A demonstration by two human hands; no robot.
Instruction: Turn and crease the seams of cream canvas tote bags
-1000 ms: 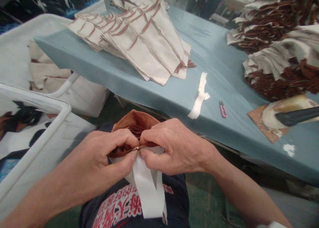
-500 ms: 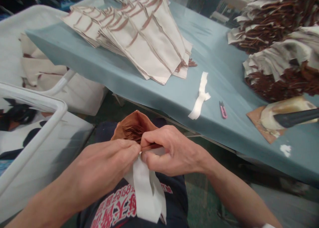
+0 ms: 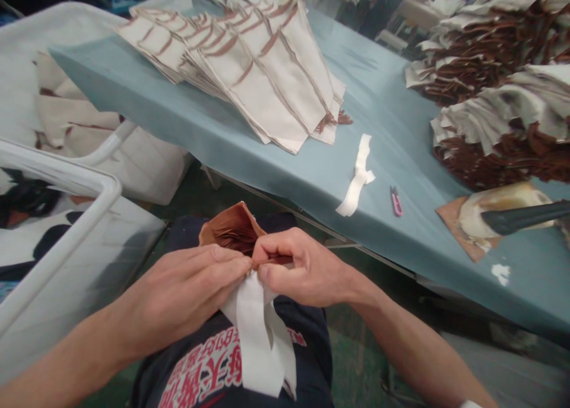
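Note:
Over my lap, my left hand (image 3: pixel 196 283) and my right hand (image 3: pixel 298 268) meet fingertip to fingertip, both pinching the edge of a brown leather-like piece (image 3: pixel 234 227). Its far part stands up in a folded point, with thin pleated layers inside. Below the fingertips a white strip (image 3: pixel 258 342) hangs down over the dark printed cloth (image 3: pixel 209 366) on my lap. The exact spot where the strip meets the brown piece is covered by my fingers. Another white strip (image 3: pixel 356 176) lies crumpled on the table, beside small pink thread snips (image 3: pixel 396 201).
The blue-covered table (image 3: pixel 312 185) runs across in front of me. Stacked cream pieces with brown edging (image 3: pixel 267 75) lie on it, and brown-and-white bundles (image 3: pixel 499 129) sit at right. Near them is a glue-stained container (image 3: pixel 485 215) with a black handle. White bins (image 3: pixel 111 188) stand at left.
Both hands stay pinched together at nearly the same spot, with small finger shifts. The right hand's fingers have curled slightly inward, and the brown piece's raised part has tilted a little. The view has shifted slightly.

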